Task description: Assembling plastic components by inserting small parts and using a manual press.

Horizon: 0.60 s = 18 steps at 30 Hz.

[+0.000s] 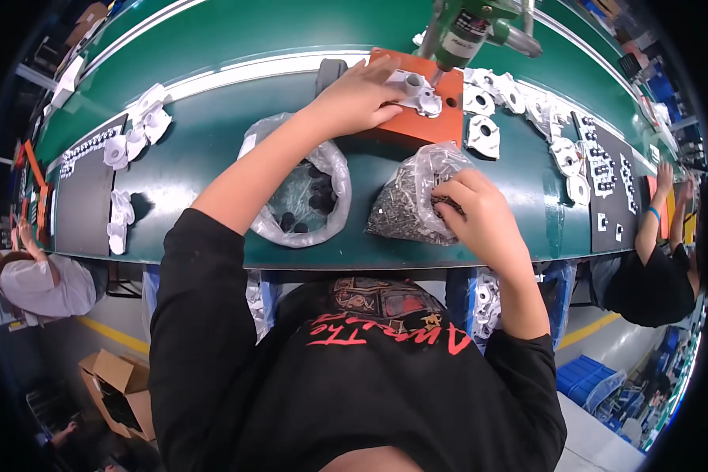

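My left hand (pixel 359 97) reaches over an orange fixture block (pixel 425 131), its fingers and thumb gripping the near end of a white metal casting (pixel 423 101) that lies on the block. Just beyond the casting, the tip of a green power screwdriver (pixel 458 39) points down. My right hand (pixel 473 211) is in the mouth of a clear plastic bag (pixel 405 206) full of small screws, with the fingers closed among them; the fingertips are partly hidden. Between my arms stands a second clear bag (pixel 338 177) holding black round pieces (pixel 320 189), partly covered by my left forearm.
Several white castings (pixel 482 135) lie right of the fixture, and more (pixel 138 130) at the left. Dark trays (pixel 606 177) with small black-and-white parts sit at both sides. A dark grey block (pixel 332 72) is behind my left wrist. Co-workers (pixel 645 259) are at both sides.
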Tool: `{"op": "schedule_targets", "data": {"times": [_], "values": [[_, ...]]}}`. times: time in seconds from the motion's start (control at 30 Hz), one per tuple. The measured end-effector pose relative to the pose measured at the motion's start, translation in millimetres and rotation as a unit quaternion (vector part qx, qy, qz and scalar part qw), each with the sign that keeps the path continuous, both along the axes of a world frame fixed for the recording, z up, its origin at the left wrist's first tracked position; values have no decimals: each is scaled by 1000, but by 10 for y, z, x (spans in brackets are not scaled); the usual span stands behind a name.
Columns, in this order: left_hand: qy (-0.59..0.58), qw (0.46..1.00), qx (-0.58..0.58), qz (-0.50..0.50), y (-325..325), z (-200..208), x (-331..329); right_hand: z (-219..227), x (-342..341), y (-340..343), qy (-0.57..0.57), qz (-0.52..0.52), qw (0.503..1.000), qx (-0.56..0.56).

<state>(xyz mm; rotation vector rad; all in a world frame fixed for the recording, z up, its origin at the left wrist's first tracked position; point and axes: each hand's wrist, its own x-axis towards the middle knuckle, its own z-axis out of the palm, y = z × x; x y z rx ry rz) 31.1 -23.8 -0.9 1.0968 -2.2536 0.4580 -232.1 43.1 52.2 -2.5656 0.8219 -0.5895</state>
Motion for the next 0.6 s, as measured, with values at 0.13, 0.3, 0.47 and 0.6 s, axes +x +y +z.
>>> {"op": "schedule_targets", "data": {"times": [0.13, 0.3, 0.47, 0.6], "values": [[215, 936, 278, 4, 565, 250, 65, 12, 17, -10, 22, -19, 1000, 7], [125, 906, 398, 73, 1416, 174, 266, -33, 21, -56, 7, -21, 999, -27], [33, 915, 386, 108, 1649, -98, 200, -7, 32, -97, -26, -39, 996, 74], [14, 914, 392, 107, 1569, -158, 257, -4, -26, -127, -62, -55, 984, 158]]}}
